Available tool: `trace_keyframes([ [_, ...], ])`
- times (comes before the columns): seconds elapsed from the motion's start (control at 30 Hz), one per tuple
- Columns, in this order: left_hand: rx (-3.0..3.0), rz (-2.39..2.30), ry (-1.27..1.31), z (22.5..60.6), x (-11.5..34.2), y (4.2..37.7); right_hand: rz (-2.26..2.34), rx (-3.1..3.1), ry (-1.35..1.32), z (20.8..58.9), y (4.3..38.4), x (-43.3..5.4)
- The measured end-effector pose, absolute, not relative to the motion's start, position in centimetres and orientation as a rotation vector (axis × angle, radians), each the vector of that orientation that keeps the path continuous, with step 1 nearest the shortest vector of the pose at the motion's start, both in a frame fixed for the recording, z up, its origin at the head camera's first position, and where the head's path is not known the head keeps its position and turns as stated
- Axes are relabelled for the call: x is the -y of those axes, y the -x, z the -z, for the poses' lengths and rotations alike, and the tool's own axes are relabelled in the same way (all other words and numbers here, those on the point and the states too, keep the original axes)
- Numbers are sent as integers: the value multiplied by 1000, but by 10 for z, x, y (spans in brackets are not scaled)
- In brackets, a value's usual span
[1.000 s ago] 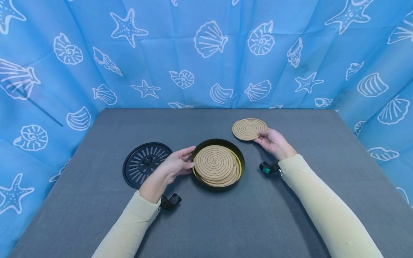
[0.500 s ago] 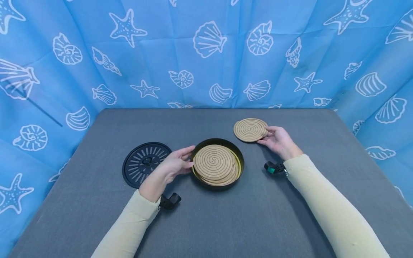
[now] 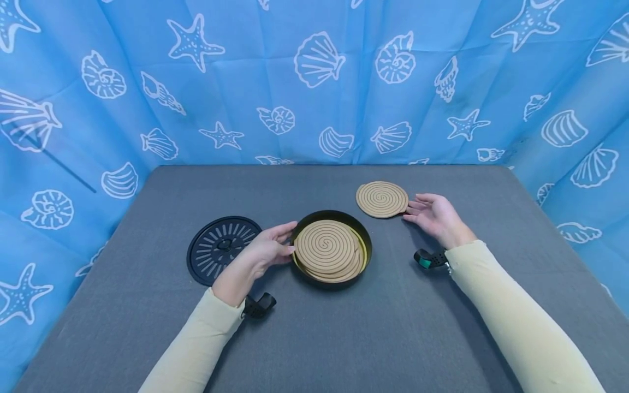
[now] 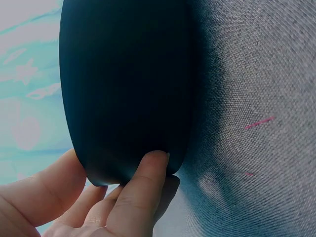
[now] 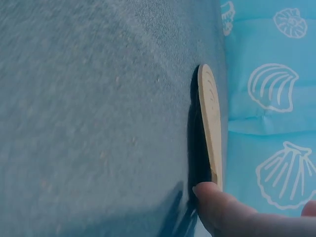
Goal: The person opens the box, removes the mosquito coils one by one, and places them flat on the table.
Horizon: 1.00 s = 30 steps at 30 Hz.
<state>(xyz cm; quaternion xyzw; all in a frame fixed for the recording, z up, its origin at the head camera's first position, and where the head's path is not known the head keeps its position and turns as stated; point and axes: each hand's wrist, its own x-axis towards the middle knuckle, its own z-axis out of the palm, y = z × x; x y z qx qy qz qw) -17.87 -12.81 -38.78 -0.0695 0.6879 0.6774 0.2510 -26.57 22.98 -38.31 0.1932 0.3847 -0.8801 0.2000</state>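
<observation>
A black round mosquito coil holder [image 3: 328, 287] with a yellow inner edge stands mid-table. Several tan mosquito coils [image 3: 325, 246] lie stacked inside it, slightly fanned. My left hand [image 3: 269, 245] grips the holder's left side; in the left wrist view its fingers [image 4: 138, 192] press against the dark outer wall. Another tan coil [image 3: 381, 199] lies flat behind and to the right of the holder. My right hand [image 3: 436, 218] is beside this coil, fingers extended and loose, fingertips right at its right edge. The right wrist view shows the coil [image 5: 211, 123] edge-on, with one finger at its near end.
The black slotted lid [image 3: 223, 251] lies on the grey table to the left of the holder, partly behind the left hand. A blue seashell curtain [image 3: 319, 82] hangs beyond the table's back edge. Black cameras are strapped at both wrists.
My right hand has loosened from the separate coil and shifted right. That coil has moved slightly right and stays on the table. My left hand and the holder have hardly moved.
</observation>
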Motion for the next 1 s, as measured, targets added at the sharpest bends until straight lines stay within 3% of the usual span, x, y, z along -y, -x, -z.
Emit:
trace_keyframes([
  [0.5,-1874,-1848,210,388,127,179,2479,-977,-458,378,245,-251],
  [1.0,-1878,-1848,204,389,128,178,2408,-906,-317,355,212,-242],
])
